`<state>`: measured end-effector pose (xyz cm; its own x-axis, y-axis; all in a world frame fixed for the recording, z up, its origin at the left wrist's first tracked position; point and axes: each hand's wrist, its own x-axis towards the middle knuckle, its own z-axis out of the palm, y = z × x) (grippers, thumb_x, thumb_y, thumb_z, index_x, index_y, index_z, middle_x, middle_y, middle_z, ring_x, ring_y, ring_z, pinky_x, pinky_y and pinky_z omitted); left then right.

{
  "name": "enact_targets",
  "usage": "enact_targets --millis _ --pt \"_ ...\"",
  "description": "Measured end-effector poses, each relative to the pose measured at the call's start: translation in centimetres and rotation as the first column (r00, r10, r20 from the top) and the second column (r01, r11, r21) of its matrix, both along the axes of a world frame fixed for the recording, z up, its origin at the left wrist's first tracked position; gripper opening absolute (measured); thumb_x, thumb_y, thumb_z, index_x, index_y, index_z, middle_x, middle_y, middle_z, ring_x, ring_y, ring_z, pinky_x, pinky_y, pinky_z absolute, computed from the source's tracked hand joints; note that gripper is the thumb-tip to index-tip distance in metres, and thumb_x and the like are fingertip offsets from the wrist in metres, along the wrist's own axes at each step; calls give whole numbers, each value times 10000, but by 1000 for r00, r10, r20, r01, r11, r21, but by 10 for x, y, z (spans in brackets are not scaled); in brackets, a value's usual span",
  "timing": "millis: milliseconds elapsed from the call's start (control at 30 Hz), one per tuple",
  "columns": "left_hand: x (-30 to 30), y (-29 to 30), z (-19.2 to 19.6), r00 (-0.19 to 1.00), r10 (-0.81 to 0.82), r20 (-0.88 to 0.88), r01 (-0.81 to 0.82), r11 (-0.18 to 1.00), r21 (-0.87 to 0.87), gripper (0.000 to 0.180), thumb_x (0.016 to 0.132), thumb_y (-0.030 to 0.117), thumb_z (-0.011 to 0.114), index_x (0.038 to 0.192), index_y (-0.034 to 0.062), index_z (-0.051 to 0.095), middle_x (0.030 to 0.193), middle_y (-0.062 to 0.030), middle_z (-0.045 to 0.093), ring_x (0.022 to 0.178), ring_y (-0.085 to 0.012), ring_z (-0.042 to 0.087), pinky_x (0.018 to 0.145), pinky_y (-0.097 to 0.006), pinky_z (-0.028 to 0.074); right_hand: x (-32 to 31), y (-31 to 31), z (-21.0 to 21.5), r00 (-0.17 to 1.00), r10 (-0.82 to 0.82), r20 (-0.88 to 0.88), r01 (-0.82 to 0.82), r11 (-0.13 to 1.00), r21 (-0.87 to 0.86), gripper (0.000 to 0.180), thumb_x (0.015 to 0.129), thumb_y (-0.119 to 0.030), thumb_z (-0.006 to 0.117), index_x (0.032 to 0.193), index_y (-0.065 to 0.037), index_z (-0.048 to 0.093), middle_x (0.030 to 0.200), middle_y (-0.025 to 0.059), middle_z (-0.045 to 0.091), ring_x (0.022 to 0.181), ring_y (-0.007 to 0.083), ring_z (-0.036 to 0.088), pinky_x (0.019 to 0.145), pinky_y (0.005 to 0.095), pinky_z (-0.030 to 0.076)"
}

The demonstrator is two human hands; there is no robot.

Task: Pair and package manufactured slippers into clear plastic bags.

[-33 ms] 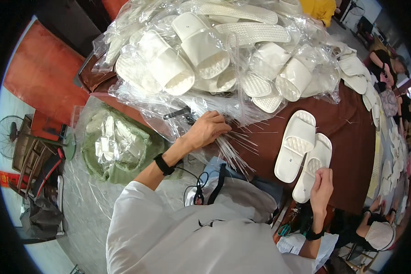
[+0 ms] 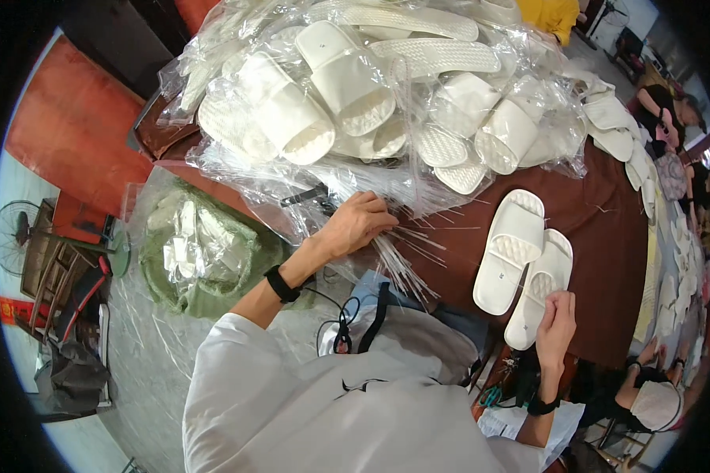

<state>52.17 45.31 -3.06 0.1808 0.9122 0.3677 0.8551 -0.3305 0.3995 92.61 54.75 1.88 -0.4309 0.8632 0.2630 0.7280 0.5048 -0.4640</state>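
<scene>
Work surface: a table (image 2: 607,236) covered in dark brown cloth, running away to the person's right.

Left hand (image 2: 355,225): fingers curled down onto a bundle of thin clear plastic strips (image 2: 406,252) that fan out just beyond and below the fingertips. The grip is narrow, fingers bunched on the strips; whether any strip is actually pinched cannot be told. A black wristband (image 2: 282,284) sits on that forearm.

Right hand (image 2: 556,319): fingers bent and close together, resting against the near end of the closer slipper of a pair of white slippers (image 2: 521,260). The pair lies bare on the cloth, side by side and touching, soles down, stretching away from that hand. Contact is seen; a full grasp is not confirmed.

Beyond the left hand, across the far side of the table: a large heap of white slippers in clear plastic bags (image 2: 355,94), piled several deep.

To the outer side of the left forearm, off the table: a green sack (image 2: 205,252) holding small white items under clear film.

Room: red floor or panel (image 2: 71,134) at the far left, a standing fan (image 2: 16,236) beside it. Along the right-hand stretch of the table, more white slippers (image 2: 615,126) lie in a row, and other persons (image 2: 670,110) are seated there.
</scene>
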Motion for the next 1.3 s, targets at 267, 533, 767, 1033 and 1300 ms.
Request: enact_targets --millis 267,533,767,1033,1300 --pt "-3 -3 5 1000 -16 7 16 1000 -4 166 791 107 654 948 58 679 857 -63 591 834 -250 538 766 -351 436 4 -1 7 998 -48 -52 52 995 86 43 874 -2 464 907 -1 491 864 185 480 790 399 524 700 410 439" --pt "-5 -8 4 999 -33 -32 34 999 15 191 774 101 637 960 75 670 874 -55 581 864 -236 528 791 -345 445 25 8 1 969 -235 -74 244 956 162 42 887 2 459 915 22 484 859 169 476 793 331 517 745 359 434" --pt "-3 -6 8 999 -32 -18 31 999 -10 203 723 64 641 925 65 657 879 -48 580 878 -239 525 796 -346 444 38 -7 -16 978 -156 -138 170 981 99 53 921 -24 462 912 25 479 829 139 466 757 277 499 721 324 429" --pt "6 -5 20 987 41 -153 -39 999 13 220 694 63 669 912 55 644 1043 -82 548 1057 -272 498 896 -385 411 75 -26 -33 860 -331 -388 318 943 -99 86 964 -88 449 920 -17 468 793 11 434 657 77 396 587 220 360" --pt "32 18 27 974 -16 -226 6 999 -45 279 729 142 695 996 95 630 1004 -72 549 994 -260 499 851 -373 392 31 -48 -32 843 -298 -449 241 954 -181 78 933 -69 481 897 0 493 814 49 471 709 127 454 659 255 400"
